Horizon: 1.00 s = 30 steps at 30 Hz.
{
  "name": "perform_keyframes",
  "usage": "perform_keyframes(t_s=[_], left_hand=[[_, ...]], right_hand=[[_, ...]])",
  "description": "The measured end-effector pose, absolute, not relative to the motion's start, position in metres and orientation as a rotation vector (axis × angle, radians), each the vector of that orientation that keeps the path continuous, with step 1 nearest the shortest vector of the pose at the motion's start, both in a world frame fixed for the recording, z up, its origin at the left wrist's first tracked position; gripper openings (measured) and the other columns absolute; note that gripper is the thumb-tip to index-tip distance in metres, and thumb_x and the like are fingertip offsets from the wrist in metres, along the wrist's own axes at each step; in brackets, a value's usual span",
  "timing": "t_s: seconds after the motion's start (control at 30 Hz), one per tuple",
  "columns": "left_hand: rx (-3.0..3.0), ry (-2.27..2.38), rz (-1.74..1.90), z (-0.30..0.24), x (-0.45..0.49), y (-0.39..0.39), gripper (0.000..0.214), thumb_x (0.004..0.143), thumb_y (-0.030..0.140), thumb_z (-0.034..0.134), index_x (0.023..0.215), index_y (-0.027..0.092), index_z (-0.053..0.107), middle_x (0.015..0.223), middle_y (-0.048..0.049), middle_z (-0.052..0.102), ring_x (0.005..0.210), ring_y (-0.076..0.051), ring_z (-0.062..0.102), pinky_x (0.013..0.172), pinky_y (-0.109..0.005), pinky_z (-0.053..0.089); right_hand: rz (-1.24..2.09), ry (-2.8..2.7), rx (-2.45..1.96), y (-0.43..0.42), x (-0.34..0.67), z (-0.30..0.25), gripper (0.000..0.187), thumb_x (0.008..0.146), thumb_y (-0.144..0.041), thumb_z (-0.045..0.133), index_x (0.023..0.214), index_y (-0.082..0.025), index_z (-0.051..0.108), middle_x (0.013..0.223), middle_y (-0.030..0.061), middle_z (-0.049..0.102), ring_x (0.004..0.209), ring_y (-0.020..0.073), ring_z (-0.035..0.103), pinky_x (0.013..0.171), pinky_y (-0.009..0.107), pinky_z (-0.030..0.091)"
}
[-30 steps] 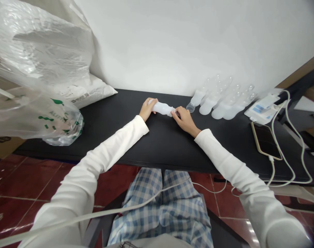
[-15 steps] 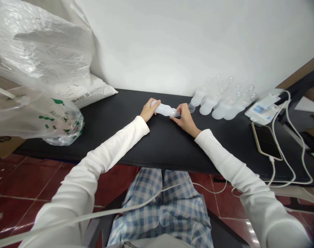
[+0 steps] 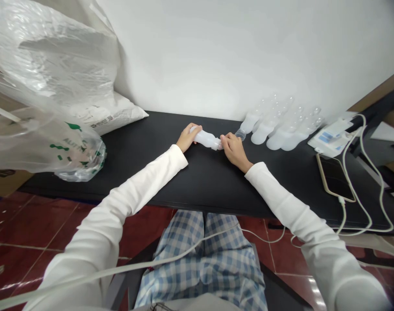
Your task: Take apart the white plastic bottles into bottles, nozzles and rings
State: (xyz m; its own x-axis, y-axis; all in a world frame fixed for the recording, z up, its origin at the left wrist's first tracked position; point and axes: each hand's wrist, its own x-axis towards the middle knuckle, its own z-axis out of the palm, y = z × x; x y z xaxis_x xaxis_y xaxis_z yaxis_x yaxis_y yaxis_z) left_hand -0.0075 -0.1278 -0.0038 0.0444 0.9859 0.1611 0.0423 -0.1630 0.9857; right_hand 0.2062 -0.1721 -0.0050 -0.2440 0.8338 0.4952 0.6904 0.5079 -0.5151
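- Nearest the camera, blue-and-white plaid trousers [image 3: 200, 259] are being crossed by a pale cable [image 3: 174, 258].
- Toward the right side of the black table [image 3: 197, 185], a phone [image 3: 336, 178] is lying face up, a white charging cord [image 3: 342, 214] being plugged into it.
- Near the middle of the table, a white plastic bottle [image 3: 206, 138] is being held on its side between the hands, its neck pointing right; whether the tabletop is being touched cannot be told.
- Good work at the neck is probably calling for the body to be gripped lightly, since thin plastic may dent, and for the clear fitting [image 3: 220, 145] to be lined up straight with the neck and worked evenly, without being tipped.
- By the left hand [image 3: 185, 138], the rear of the bottle is being grasped, the thumb lying along the upper side and the fingers wrapping behind.
- By the right hand [image 3: 234, 150], the clear fitting is being pinched between thumb and fingertips, the wrist angling inward; the fitting's outer end is being hidden by the fingers.
- Both forearms are being reached forward and inward in white sleeves [image 3: 145, 185].
- Just beyond the right hand, a clear cup-like piece [image 3: 240, 134] is resting beside a cluster of clear-topped white bottles [image 3: 276, 131].
- Behind everything, the table is being backed by a white wall [image 3: 216, 60].
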Motion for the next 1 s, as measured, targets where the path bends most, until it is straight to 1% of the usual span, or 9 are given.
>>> perform_keyframes(t_s=[0.17,0.27,0.37,0.53,0.6,0.7,0.83,0.9,1.0], left_hand=[[1.263,1.122,1.312,-0.002,-0.008,-0.124,0.02,0.084,0.037,0.067,0.083,0.017,0.062,0.081,-0.0039,0.064,0.066,-0.013,0.059,0.047,-0.021,0.043],[1.231,1.116,1.328,-0.003,-0.009,-0.121,0.025,0.084,0.041,0.068,0.085,0.017,0.062,0.08,-0.004,0.064,0.065,-0.013,0.059,0.048,-0.022,0.043],[1.217,1.122,1.349,-0.004,-0.009,-0.121,0.029,0.084,0.044,0.069,0.085,0.016,0.062,0.079,-0.0038,0.063,0.065,-0.013,0.059,0.049,-0.021,0.043],[1.169,1.153,1.371,-0.001,-0.008,-0.125,0.024,0.085,0.039,0.067,0.084,0.016,0.062,0.079,-0.0031,0.061,0.067,-0.012,0.058,0.05,-0.02,0.042],[1.142,1.153,1.378,0.001,-0.007,-0.127,0.02,0.087,0.035,0.065,0.084,0.015,0.063,0.079,-0.0034,0.061,0.067,-0.012,0.058,0.049,-0.02,0.041],[1.117,1.141,1.389,0.004,-0.007,-0.128,0.017,0.089,0.032,0.062,0.084,0.015,0.063,0.078,-0.0036,0.06,0.066,-0.012,0.057,0.047,-0.02,0.04],[1.11,1.133,1.388,0.004,-0.007,-0.128,0.02,0.089,0.034,0.064,0.083,0.015,0.061,0.078,-0.0031,0.059,0.065,-0.012,0.057,0.047,-0.02,0.039],[1.114,1.127,1.384,0.004,-0.008,-0.127,0.023,0.09,0.037,0.064,0.084,0.016,0.06,0.078,-0.0028,0.059,0.064,-0.011,0.057,0.047,-0.019,0.04],[1.13,1.1,1.362,0.003,-0.01,-0.126,0.027,0.092,0.043,0.062,0.087,0.016,0.058,0.079,-0.0027,0.059,0.061,-0.011,0.058,0.046,-0.02,0.039]], right_hand=[[0.247,-2.07,-1.244,-0.174,0.205,-0.005,0.074,0.103,-0.066,0.013,0.068,-0.023,0.062,0.087,0.0077,0.06,0.085,0.0226,0.054,0.09,0.044,0.038],[0.242,-2.119,-1.229,-0.177,0.205,-0.003,0.075,0.103,-0.066,0.011,0.072,-0.024,0.064,0.089,0.0077,0.06,0.087,0.0229,0.055,0.091,0.045,0.037],[0.215,-2.164,-1.223,-0.179,0.205,0.001,0.079,0.102,-0.067,0.004,0.075,-0.023,0.065,0.09,0.008,0.061,0.089,0.0235,0.055,0.091,0.045,0.037],[0.176,-2.221,-1.252,-0.183,0.205,0.005,0.08,0.104,-0.059,-0.002,0.08,-0.023,0.066,0.091,0.0086,0.063,0.09,0.0231,0.056,0.091,0.043,0.036],[0.15,-2.231,-1.262,-0.183,0.204,0.004,0.076,0.105,-0.059,0.002,0.081,-0.023,0.065,0.089,0.0078,0.063,0.088,0.0227,0.056,0.089,0.042,0.036],[0.067,-2.234,-1.266,-0.182,0.203,0.002,0.064,0.104,-0.064,0.018,0.084,-0.022,0.061,0.088,0.0076,0.063,0.086,0.0231,0.057,0.086,0.042,0.036],[0.0,-2.205,-1.256,-0.181,0.202,0.0,0.047,0.103,-0.06,0.034,0.086,-0.022,0.056,0.088,0.0076,0.064,0.085,0.0238,0.057,0.083,0.04,0.035],[0.031,-2.176,-1.246,-0.182,0.202,0.0,0.039,0.102,-0.055,0.039,0.091,-0.022,0.056,0.09,0.0073,0.064,0.083,0.0231,0.058,0.083,0.039,0.036],[0.115,-2.099,-1.235,-0.183,0.202,0.002,0.028,0.1,-0.047,0.047,0.107,-0.021,0.054,0.094,0.0062,0.066,0.077,0.0204,0.058,0.084,0.039,0.036]])
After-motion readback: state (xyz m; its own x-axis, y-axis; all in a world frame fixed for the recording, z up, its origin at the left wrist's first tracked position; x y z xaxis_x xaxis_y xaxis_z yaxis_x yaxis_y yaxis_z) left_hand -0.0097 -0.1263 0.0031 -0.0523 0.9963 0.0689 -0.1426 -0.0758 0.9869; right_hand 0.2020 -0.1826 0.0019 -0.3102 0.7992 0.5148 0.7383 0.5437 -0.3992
